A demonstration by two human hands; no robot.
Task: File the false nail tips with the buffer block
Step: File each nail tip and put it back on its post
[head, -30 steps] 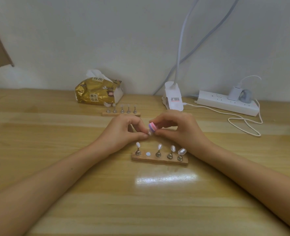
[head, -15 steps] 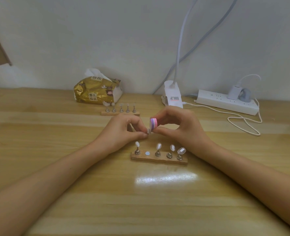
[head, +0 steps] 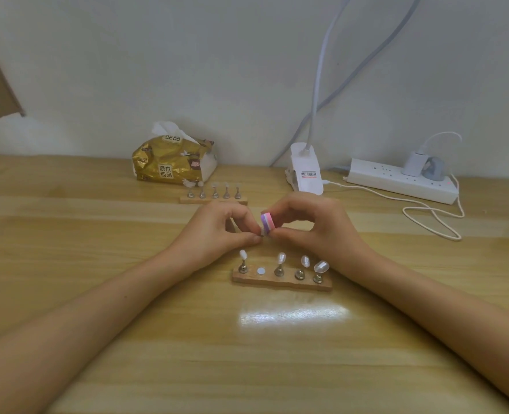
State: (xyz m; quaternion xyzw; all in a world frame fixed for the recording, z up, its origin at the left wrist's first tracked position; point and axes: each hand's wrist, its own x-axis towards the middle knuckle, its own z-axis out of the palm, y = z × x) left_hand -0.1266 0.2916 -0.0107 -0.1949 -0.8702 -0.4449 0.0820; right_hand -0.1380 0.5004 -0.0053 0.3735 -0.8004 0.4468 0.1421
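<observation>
Above four standing tips [head: 281, 257], right grip [head: 322, 227] pinches one block [head: 267, 222]; left grip [head: 214, 233], one tip [head: 263, 233].

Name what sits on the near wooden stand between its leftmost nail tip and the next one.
Head view: only a small white disc on the stand, with no post.

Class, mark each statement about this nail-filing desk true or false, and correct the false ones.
1. The right hand holds the buffer block. True.
2. The left hand pinches a nail tip by the block. True.
3. The near stand carries five tips. False: it carries four; one spot is bare.
4. The tissue pack lies right of the power strip. False: it lies left of it.
5. A plug sits in the power strip. True.
</observation>
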